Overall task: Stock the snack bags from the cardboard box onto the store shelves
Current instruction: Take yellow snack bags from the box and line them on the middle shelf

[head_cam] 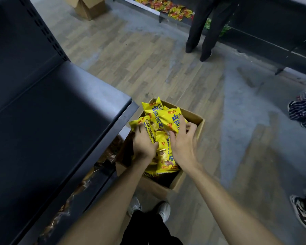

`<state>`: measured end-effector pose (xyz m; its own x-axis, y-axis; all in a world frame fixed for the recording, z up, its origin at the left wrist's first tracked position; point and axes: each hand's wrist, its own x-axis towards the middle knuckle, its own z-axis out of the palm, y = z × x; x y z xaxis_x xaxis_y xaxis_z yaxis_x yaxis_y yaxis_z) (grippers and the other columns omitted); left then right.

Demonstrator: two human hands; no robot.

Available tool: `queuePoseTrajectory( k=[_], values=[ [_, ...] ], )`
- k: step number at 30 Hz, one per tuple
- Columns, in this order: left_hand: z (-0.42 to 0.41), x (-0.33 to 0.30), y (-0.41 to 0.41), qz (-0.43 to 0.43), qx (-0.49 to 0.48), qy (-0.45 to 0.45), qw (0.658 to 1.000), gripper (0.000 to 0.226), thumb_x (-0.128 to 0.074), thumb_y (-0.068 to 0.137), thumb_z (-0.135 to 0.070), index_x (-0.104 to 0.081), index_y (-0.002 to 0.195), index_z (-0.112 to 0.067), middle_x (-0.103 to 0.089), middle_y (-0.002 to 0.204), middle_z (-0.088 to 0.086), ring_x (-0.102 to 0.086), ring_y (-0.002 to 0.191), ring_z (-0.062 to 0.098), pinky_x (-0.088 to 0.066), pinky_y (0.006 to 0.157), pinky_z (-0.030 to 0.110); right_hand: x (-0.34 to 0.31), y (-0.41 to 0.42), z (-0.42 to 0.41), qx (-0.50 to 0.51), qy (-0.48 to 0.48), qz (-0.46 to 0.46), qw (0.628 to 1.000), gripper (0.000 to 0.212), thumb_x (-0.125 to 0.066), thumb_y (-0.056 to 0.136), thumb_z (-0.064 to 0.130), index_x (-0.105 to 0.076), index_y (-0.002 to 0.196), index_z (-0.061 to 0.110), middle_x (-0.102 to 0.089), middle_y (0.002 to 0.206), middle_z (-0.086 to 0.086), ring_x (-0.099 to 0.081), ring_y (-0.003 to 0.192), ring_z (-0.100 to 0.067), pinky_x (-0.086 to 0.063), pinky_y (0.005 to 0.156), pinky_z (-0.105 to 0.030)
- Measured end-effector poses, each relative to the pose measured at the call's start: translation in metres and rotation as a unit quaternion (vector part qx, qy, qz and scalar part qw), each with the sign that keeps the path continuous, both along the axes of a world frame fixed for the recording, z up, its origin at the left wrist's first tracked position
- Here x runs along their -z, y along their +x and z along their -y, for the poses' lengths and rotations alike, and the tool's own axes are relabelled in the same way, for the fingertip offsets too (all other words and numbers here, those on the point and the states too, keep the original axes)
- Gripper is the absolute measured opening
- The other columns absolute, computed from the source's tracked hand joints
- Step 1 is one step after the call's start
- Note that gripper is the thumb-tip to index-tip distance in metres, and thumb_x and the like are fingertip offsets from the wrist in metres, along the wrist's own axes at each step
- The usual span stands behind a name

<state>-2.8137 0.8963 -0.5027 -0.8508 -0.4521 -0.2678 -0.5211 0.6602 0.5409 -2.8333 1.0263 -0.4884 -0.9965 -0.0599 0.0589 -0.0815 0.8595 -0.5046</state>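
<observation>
An open cardboard box (195, 129) stands on the wooden floor beside a dark metal shelf (48, 121). Several yellow snack bags (166, 117) with blue and red print fill the box and stick up above its rim. My left hand (143, 142) grips bags on the box's left side, fingers curled round them. My right hand (183, 140) grips bags on the right side, fingers dug in among them. Both hands together hold a bunch of bags over the box. The shelf top is bare.
Brown snack packets (88, 177) lie on the lower shelf level under the dark shelf. Another person's dark-trousered legs (207, 32) stand by a far shelf holding yellow and red bags (173, 9). A second cardboard box (88, 7) sits far back. Shoes (302, 209) show at right.
</observation>
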Motion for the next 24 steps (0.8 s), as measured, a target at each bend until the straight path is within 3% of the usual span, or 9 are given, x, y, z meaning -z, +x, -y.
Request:
queuePoseTrajectory(
  k=[4, 9, 13, 18, 21, 24],
  values=[
    [0.017, 0.013, -0.003, 0.015, 0.113, 0.004, 0.993, 0.096, -0.078, 0.077, -0.023, -0.018, 0.152, -0.011, -0.026, 0.155, 0.005, -0.035, 0.138, 0.028, -0.034, 0.107, 0.041, 0.019, 0.009, 0.013, 0.026, 0.084, 0.041, 0.995, 0.075, -0.055, 0.093, 0.047, -0.019, 0.155, 0.026, -0.034, 0.146, -0.014, -0.046, 0.106, -0.035, -0.047, 0.086, -0.048],
    [0.034, 0.030, -0.006, 0.062, 0.177, 0.026, 0.982, 0.101, -0.071, 0.082, -0.027, -0.003, 0.155, -0.013, -0.006, 0.163, 0.005, -0.018, 0.147, 0.026, -0.024, 0.117, 0.038, 0.037, 0.007, 0.025, -0.004, 0.120, 0.075, 0.990, 0.083, -0.046, 0.091, 0.061, -0.008, 0.156, 0.027, -0.030, 0.152, -0.018, -0.045, 0.116, -0.038, -0.042, 0.096, -0.049],
    [0.037, 0.027, -0.010, 0.046, 0.175, 0.043, 0.983, 0.102, -0.072, 0.074, -0.039, -0.012, 0.154, -0.017, -0.018, 0.159, 0.003, -0.028, 0.142, 0.025, -0.032, 0.112, 0.039, 0.039, 0.002, 0.028, -0.006, 0.113, 0.102, 0.988, 0.087, -0.042, 0.091, 0.065, 0.004, 0.156, 0.029, -0.030, 0.150, -0.018, -0.042, 0.121, -0.036, -0.041, 0.099, -0.048],
    [0.029, 0.025, -0.022, 0.065, 0.179, -0.061, 0.980, 0.072, -0.066, 0.086, -0.043, -0.033, 0.143, -0.012, -0.034, 0.147, 0.008, -0.048, 0.126, 0.030, -0.043, 0.100, 0.040, 0.036, -0.003, 0.022, -0.022, 0.144, 0.133, 0.980, 0.086, -0.035, 0.093, 0.065, 0.013, 0.154, 0.028, -0.039, 0.135, -0.016, -0.041, 0.118, -0.032, -0.040, 0.099, -0.044],
    [0.026, 0.026, -0.026, 0.111, 0.180, -0.147, 0.966, 0.074, -0.063, 0.086, -0.051, -0.033, 0.143, -0.014, -0.024, 0.149, 0.017, -0.040, 0.130, 0.035, -0.038, 0.107, 0.042, 0.036, -0.006, 0.025, -0.027, 0.153, 0.150, 0.976, 0.086, -0.035, 0.094, 0.064, 0.017, 0.153, 0.028, -0.039, 0.133, -0.016, -0.040, 0.118, -0.031, -0.039, 0.100, -0.043],
    [0.028, 0.027, -0.027, 0.161, 0.161, -0.129, 0.965, 0.083, -0.061, 0.085, -0.057, -0.022, 0.151, -0.023, -0.025, 0.147, 0.025, -0.047, 0.125, 0.035, -0.043, 0.101, 0.040, 0.033, -0.008, 0.027, -0.036, 0.161, 0.169, 0.972, 0.087, -0.035, 0.095, 0.063, 0.019, 0.153, 0.027, -0.037, 0.135, -0.016, -0.040, 0.118, -0.031, -0.039, 0.100, -0.043]
  ],
)
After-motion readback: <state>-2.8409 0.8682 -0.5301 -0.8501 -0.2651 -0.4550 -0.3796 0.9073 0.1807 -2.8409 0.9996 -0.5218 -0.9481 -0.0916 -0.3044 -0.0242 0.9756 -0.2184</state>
